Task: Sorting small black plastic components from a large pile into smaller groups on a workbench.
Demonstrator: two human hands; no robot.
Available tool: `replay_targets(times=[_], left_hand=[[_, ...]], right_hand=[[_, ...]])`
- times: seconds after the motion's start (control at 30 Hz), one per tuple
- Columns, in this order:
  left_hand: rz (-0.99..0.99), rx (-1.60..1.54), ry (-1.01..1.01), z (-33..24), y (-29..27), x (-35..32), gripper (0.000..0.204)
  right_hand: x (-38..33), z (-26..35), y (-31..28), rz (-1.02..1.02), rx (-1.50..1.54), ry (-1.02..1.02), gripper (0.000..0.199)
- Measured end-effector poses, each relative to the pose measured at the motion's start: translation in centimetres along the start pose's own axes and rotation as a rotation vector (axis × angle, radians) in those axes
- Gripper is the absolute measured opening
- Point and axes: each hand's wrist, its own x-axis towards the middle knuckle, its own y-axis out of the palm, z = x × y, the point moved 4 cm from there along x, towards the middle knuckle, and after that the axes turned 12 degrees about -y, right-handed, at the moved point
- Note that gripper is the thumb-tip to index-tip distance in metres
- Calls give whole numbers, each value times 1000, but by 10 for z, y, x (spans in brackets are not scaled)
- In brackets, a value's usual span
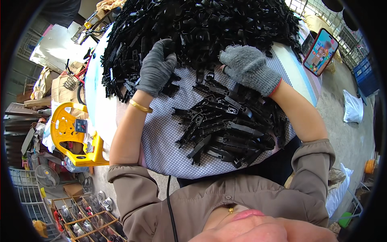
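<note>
A big heap of slim black plastic parts (238, 28) covers the far side of the table. My left hand (156, 70), in a dark grey knit glove, is at the heap's near edge with its fingers curled among the parts. My right hand (250, 66), in a lighter grey glove, has its fingers bent down and closed toward the thumb, whose bare tip shows. What either hand grips is hidden against the black parts. Nearer me, a smaller pile of long black plastic parts (229, 133) lies roughly side by side, partly below my right hand.
A dotted grey cloth (159, 141) covers the table. A phone with a lit screen (321, 52) stands at the right edge. On the left are a yellow plastic chair (60, 125) and a fan (46, 176). A white sack (352, 107) lies on the floor at right.
</note>
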Motion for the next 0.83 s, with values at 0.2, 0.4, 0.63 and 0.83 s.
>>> replay_targets(times=[0.2, 0.4, 0.63, 0.83], left_hand=[[402, -725, -133, -23, -2, -24, 31], [530, -269, -176, -27, 10, -38, 21], [422, 330, 244, -42, 9, -53, 35], [364, 204, 200, -6, 12, -36, 31]], right_hand=[[-7, 1, -14, -190, 179, -20, 19], [-12, -9, -21, -248, 578, 224, 15], [-18, 3, -17, -261, 395, -92, 19], [-19, -12, -8, -39, 296, 23, 22]])
